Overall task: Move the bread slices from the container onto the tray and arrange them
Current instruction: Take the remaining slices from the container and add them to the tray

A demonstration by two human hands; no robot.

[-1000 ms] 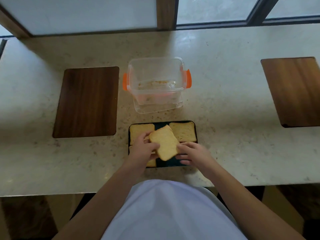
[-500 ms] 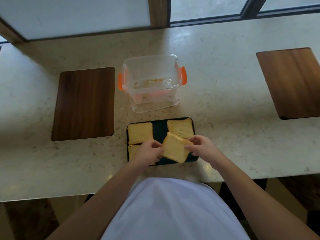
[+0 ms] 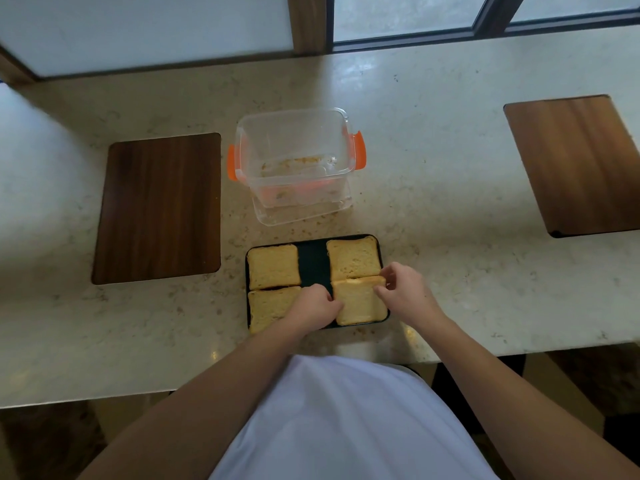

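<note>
A black tray (image 3: 313, 261) lies on the counter in front of me with several bread slices on it. One slice (image 3: 273, 266) sits at the far left, one (image 3: 352, 257) at the far right, one (image 3: 268, 306) at the near left. My left hand (image 3: 317, 308) and my right hand (image 3: 403, 292) both pinch the near-right slice (image 3: 358, 301), which rests low on the tray's near-right corner. The clear container (image 3: 294, 164) with orange clips stands behind the tray and holds only crumbs.
A dark wooden board (image 3: 157, 207) lies to the left of the container and another board (image 3: 578, 164) at the far right. The stone counter (image 3: 450, 237) ends at a near edge just below the tray. Windows run along the back.
Both hands have carried the held slice from the tray's middle to its near-right corner and lowered it flat. The other slices have not moved.
</note>
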